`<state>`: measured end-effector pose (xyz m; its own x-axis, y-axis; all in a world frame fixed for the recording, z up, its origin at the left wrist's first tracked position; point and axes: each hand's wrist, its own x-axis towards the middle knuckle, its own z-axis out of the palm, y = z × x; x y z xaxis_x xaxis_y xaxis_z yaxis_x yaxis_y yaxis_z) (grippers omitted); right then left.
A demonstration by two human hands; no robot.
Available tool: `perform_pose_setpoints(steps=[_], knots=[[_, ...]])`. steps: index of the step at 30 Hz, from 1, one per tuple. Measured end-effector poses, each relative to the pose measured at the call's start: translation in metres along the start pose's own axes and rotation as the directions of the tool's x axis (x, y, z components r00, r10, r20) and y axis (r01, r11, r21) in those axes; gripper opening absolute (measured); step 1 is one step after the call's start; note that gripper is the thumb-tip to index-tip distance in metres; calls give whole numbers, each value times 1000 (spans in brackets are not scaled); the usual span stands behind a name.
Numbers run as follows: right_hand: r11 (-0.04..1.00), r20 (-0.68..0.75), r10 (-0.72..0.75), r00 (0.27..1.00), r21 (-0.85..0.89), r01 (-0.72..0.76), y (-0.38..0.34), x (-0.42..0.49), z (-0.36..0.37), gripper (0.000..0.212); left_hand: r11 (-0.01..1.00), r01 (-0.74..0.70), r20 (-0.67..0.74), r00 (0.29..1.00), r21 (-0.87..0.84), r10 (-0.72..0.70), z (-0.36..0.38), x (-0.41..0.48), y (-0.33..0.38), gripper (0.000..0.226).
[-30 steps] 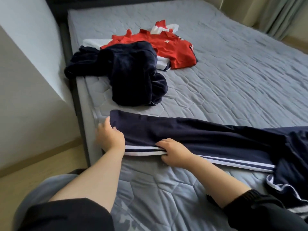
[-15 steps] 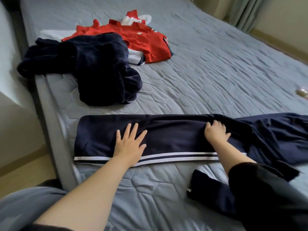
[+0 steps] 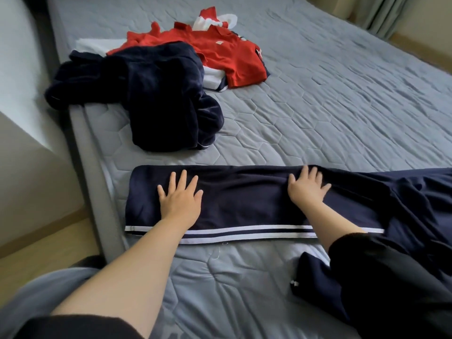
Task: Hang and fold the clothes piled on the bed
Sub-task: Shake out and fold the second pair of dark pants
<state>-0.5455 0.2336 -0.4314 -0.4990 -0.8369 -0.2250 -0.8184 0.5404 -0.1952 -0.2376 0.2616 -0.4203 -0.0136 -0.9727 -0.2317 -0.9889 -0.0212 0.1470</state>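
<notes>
Navy track pants (image 3: 244, 201) with white side stripes lie stretched flat across the near part of the grey bed (image 3: 305, 118). My left hand (image 3: 180, 199) presses flat on the leg near its cuff, fingers spread. My right hand (image 3: 307, 188) lies flat on the same leg farther right, fingers straight. The pants' right part is bunched in folds. Behind them a crumpled dark navy garment (image 3: 156, 99) lies by the bed's left edge, with a red polo shirt (image 3: 220, 52) and white clothing (image 3: 212, 78) beyond it.
The bed's left frame edge (image 3: 93, 179) runs along a narrow strip of wooden floor (image 3: 36, 253) beside a white wall. Curtains (image 3: 376, 13) hang at the far right. The far and right parts of the mattress carry no clothes.
Both hands went from holding the pants' near striped edge to lying flat on the leg. My right hand slid rightward along it; the left moved off the cuff.
</notes>
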Motion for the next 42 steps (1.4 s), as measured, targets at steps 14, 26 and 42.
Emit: perform_pose_setpoints(steps=[14, 26, 42], knots=[[776, -7, -629, 777, -58, 628, -140, -115, 78, 67, 462, 625, 233, 718, -629, -655, -56, 14, -73, 60], [802, -115, -591, 798, 26, 597, -83, -95, 39, 57, 978, -128, -185, 970, 164, 158, -22, -6, 16, 73], [838, -164, 380, 910, 477, -264, 168, 18, -70, 33, 872, -487, 337, 831, 58, 442, 25, 0, 179, 56]])
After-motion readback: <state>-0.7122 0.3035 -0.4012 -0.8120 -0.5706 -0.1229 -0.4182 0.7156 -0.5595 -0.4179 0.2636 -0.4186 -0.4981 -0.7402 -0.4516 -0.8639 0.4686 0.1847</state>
